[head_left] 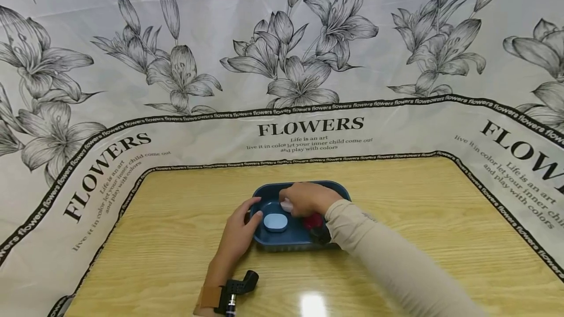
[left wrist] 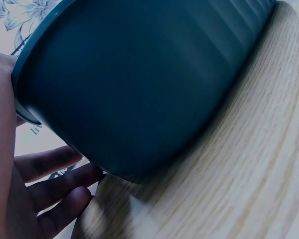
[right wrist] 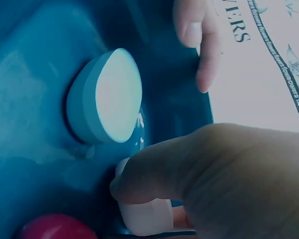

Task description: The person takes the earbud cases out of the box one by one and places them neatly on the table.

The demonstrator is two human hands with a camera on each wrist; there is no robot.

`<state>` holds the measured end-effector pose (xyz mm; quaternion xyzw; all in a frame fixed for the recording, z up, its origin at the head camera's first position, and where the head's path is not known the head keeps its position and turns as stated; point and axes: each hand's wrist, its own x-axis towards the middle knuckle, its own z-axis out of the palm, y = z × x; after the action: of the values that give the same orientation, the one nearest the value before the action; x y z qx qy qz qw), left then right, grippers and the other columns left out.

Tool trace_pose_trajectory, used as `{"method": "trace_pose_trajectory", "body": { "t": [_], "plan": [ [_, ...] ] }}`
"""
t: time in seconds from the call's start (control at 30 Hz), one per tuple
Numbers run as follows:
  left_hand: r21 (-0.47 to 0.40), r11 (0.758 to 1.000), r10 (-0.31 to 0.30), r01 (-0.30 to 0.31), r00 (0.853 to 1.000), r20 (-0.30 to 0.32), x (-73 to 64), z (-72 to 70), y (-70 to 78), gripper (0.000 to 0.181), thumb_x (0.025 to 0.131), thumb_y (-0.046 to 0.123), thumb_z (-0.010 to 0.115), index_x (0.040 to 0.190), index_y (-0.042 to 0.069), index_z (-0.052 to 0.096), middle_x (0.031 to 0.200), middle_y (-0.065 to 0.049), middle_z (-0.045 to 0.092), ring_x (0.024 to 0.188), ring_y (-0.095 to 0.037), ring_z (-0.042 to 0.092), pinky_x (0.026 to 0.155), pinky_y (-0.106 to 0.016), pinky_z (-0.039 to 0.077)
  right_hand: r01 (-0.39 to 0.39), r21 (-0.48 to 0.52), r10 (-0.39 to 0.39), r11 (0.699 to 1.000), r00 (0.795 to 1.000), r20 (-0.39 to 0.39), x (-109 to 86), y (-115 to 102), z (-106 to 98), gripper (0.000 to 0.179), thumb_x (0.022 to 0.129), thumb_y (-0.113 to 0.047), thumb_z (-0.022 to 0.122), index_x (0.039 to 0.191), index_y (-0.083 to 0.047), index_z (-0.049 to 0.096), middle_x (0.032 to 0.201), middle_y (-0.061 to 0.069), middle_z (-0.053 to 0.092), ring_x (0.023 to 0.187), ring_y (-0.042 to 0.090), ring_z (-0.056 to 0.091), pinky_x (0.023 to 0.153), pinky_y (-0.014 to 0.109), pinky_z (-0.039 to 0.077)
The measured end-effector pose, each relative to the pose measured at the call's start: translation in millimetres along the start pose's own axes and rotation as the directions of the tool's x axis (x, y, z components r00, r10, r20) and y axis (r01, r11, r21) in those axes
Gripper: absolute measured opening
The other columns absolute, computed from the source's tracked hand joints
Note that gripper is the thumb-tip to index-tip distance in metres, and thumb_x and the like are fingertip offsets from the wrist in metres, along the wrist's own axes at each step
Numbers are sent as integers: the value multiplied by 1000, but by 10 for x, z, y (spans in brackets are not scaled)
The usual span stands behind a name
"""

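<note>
Right hand [head_left: 306, 198] pinching a small, white, smooth-looking rounded piece [head_left: 286, 205] inside a dark blue plastic tub [head_left: 282, 246]
Head view: the piece lies low in the tub, just beyond a light blue oval-topped case [head_left: 275, 221] and near a rounded red-and-black object [head_left: 313, 220]; the left hand [head_left: 238, 234] straddles the tub's left rim, gripping it with thumb inside. Left wrist view: three slightly spread fingers curve outside the end wall, near the wood-grain tabletop [left wrist: 249, 164]; a light, steady brace there should stop the tub sliding. Right wrist view: the thumb crosses the piece, with a finger partly showing opposite; how the others lie, I cannot tell. Even pressure probably suits so smooth a surface, and the nearby case calls for careful clearance.
</note>
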<state>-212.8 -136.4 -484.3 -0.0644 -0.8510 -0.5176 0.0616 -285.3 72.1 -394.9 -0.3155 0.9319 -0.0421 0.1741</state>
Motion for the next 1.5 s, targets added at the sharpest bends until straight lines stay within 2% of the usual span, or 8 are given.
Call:
{"method": "trace_pose_trajectory", "body": {
  "t": [0.17, 0.4, 0.57, 0.77, 1.0, 1.27, 1.5],
  "plan": [
    [9, 1000, -7, 7, 1000, -6, 5, -7, -17, 37, 103, 30, 58, 140, 31, 58, 149, 0, 49, 139, -23, 43, 111, -53, 36, 8, 45, -8, 999, 1000, -3, -1, -15, 15, 30, 97, -18, 64, 127, -19, 66, 103, 0, 65, 80, 14, 59, 76, 34, 51],
    [2, 1000, 13, -13, 1000, -19, 30, -6, -1, 36, 103, 31, 57, 139, 31, 58, 149, -1, 50, 139, -23, 44, 111, -52, 37, 26, 36, -24, 999, 999, -49, 8, 29, 8, 28, 97, -19, 64, 124, -22, 69, 109, -2, 67, 84, 13, 58, 81, 33, 50],
    [-13, 1000, 18, -18, 1000, -13, 16, 16, 6, 37, 103, 28, 57, 140, 27, 58, 148, -2, 50, 139, -24, 44, 112, -52, 36, 63, 120, -53, 991, 995, -84, -37, 75, 5, 23, 99, -23, 61, 120, -20, 72, 106, -3, 67, 81, 11, 59, 81, 34, 51],
    [-30, 999, 19, -20, 1000, -16, 20, 42, -11, 38, 103, 27, 57, 141, 26, 58, 149, -2, 50, 140, -23, 42, 113, -52, 34, 71, 178, -45, 981, 988, -146, -55, 163, -20, 21, 91, -15, 68, 110, -22, 74, 100, -5, 66, 79, 13, 58, 74, 33, 50],
    [-18, 1000, 19, -19, 999, -28, 15, 9, -25, 38, 103, 32, 56, 141, 29, 57, 149, 0, 50, 141, -23, 41, 114, -52, 33, 70, 256, -24, 964, 984, -176, -82, 179, -55, 31, 82, -10, 69, 111, -21, 73, 102, -3, 66, 81, 15, 58, 73, 33, 50],
    [2, 999, 35, -35, 999, -21, 43, 27, -14, 38, 103, 31, 56, 141, 26, 58, 147, -1, 51, 139, -22, 43, 113, -50, 34, 75, 263, -25, 962, 982, -189, -170, 178, -46, 32, 82, -9, 69, 111, -20, 74, 103, -2, 66, 80, 15, 57, 73, 33, 50],
    [-3, 1000, 24, -24, 999, -34, 10, 6, -11, 37, 103, 32, 56, 140, 30, 58, 148, -1, 50, 140, -24, 42, 113, -53, 34, 75, 344, -1, 936, 977, -212, -232, 145, 50, 36, 83, -4, 72, 114, -20, 74, 106, 0, 67, 78, 15, 58, 69, 33, 51]
  ]
}}
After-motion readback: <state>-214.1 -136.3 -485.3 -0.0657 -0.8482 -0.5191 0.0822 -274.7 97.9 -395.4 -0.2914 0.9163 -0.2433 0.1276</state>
